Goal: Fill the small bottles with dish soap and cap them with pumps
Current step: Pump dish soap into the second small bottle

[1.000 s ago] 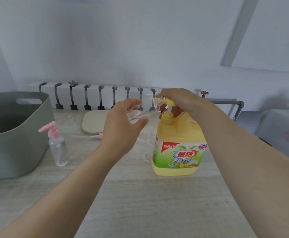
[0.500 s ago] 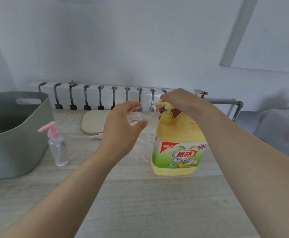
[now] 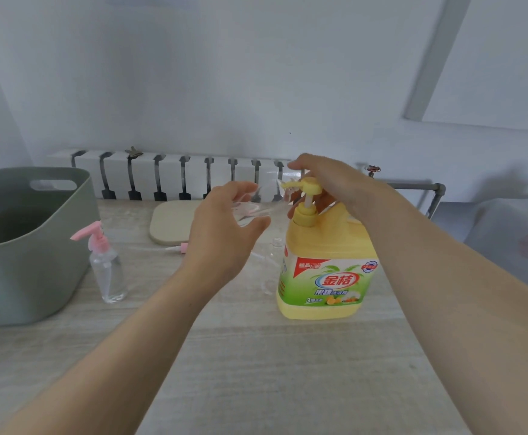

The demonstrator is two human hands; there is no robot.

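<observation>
Left hand (image 3: pixel 225 237): curling thumb and fingers round a clear small bottle (image 3: pixel 251 210), holding it on its side at centre frame, its mouth pointing toward the nozzle.
Right hand (image 3: pixel 338 183): arching over the yellow pump head (image 3: pixel 308 187), fingers wrapping round it.
Dish soap jug (image 3: pixel 325 277): standing on the table (image 3: pixel 256 372), right of centre.
Capped bottle (image 3: pixel 108 273): standing at left, wearing a pink pump, near the grey basket (image 3: pixel 36 262).
Uncapped bottle (image 3: pixel 273 262): standing just left of the jug.
Loose pink pump (image 3: pixel 179 248): lying on the table left of the left hand's wrist.
</observation>
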